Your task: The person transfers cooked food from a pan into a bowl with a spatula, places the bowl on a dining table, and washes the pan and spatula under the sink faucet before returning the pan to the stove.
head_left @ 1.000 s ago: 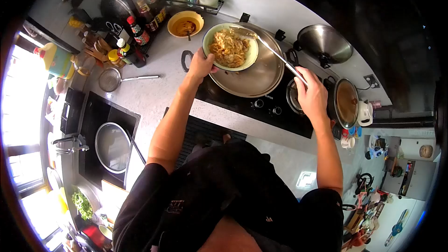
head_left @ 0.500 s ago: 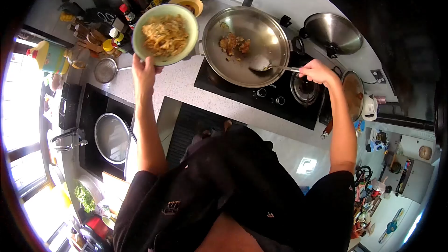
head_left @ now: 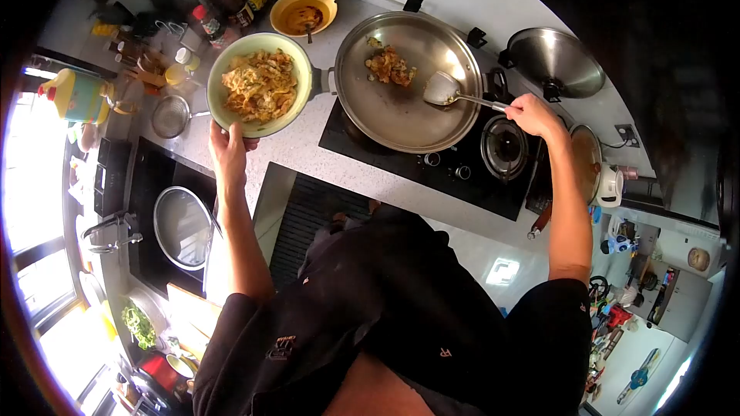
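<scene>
My left hand [head_left: 229, 148] grips the near rim of a pale green bowl [head_left: 303, 71], fingers mostly hidden beneath it. Cooked food in yellow-brown pieces, looking like scrambled egg [head_left: 260, 86], fills much of the bowl. To the bowl's right, a wide steel wok [head_left: 408, 123] sits on the black cooktop [head_left: 370, 150]. A small heap of similar cooked food [head_left: 391, 67] lies towards the wok's far left side. My right hand [head_left: 532, 117] is closed round the handle of a metal spatula [head_left: 442, 90], whose blade is over the right part of the wok, apart from the heap.
Behind the held bowl stand a yellow bowl [head_left: 297, 9] with brown liquid and several sauce bottles. A strainer [head_left: 170, 116] lies to its left. A glass lid [head_left: 504, 146] is right of the wok; the sink [head_left: 146, 239] is at left.
My left hand has brought the bowl down and slightly left, uncovering more of the yellow bowl behind. The spatula blade has shifted right and up in the wok, still in my right hand.
</scene>
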